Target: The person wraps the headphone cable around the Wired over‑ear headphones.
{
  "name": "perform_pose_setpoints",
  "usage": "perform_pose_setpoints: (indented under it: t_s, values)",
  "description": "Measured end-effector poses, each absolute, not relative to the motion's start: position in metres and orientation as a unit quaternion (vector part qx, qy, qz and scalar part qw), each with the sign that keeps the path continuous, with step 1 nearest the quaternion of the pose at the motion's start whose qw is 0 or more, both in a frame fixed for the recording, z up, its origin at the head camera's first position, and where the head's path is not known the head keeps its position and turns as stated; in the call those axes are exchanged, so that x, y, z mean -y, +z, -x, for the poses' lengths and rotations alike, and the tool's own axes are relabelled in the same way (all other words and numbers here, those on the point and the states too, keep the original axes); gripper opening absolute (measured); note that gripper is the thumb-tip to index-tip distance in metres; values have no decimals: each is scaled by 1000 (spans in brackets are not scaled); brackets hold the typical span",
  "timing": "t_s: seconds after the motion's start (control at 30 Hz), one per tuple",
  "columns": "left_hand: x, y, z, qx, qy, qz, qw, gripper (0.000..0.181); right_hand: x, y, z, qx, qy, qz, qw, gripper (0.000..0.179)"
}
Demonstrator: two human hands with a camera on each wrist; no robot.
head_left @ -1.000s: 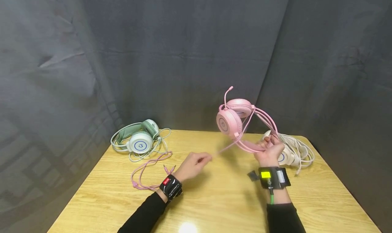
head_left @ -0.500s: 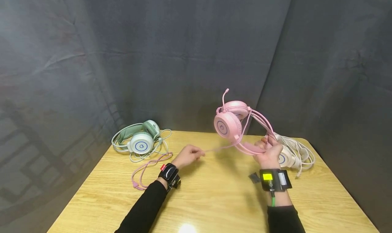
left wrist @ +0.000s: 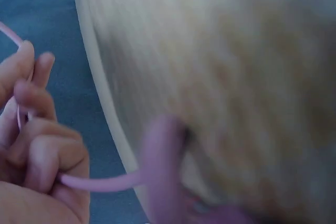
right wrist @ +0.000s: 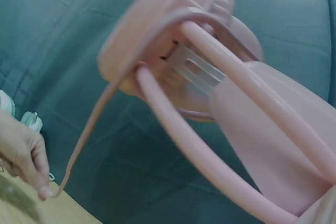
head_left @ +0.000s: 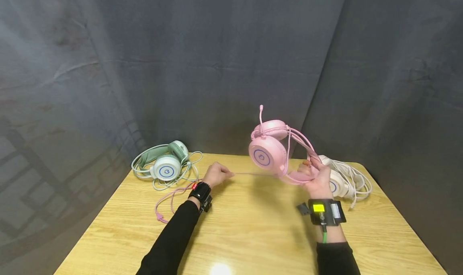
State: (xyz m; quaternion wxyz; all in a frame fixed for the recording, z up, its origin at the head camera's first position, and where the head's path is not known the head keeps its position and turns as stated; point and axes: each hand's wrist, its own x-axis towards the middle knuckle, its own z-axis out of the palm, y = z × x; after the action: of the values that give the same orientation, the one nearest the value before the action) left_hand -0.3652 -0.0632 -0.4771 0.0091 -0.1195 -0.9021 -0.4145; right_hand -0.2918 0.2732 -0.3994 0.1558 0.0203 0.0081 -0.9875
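A pink headset [head_left: 267, 152] with two ear cups and a raised microphone stalk is held up over the table. My right hand [head_left: 318, 180] grips its headband, and the cups point left. In the head view, my left hand [head_left: 217, 174] pinches the headset's pink cable [head_left: 249, 174], which runs taut between the hands. The left wrist view shows the cable [left wrist: 100, 183] passing through my curled left fingers [left wrist: 55, 156]. From the right wrist, the headband [right wrist: 278, 114] fills the near side, with the cable looping over it toward my left fingertips.
A white and green headset [head_left: 166, 168] lies at the table's back left with its cable bunched beside it. More pink cable [head_left: 170, 194] is looped in front of it. Behind my right hand lies a white headset [head_left: 340, 182] with coiled cable. Grey curtains [head_left: 224, 66] surround the wooden table [head_left: 246, 234].
My left hand has moved left and slightly away along the table, drawing the pink cable straighter. The headset has shifted a little left and turned slightly in my right hand.
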Motion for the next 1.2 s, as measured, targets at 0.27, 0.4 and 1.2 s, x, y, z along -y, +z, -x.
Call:
perform_pose_setpoints:
  t_s: [0.27, 0.4, 1.2]
  values:
    - [52, -461, 378, 926, -357, 85, 87, 18, -270, -411, 300, -72, -953, 83, 283, 37]
    - [54, -447, 383, 918, -359, 123, 118, 17, -272, -414, 302, -118, -935, 144, 301, 46]
    - [45, -370, 383, 922, -228, 243, 199, 14, -256, -418, 303, -302, -845, 300, 323, 40]
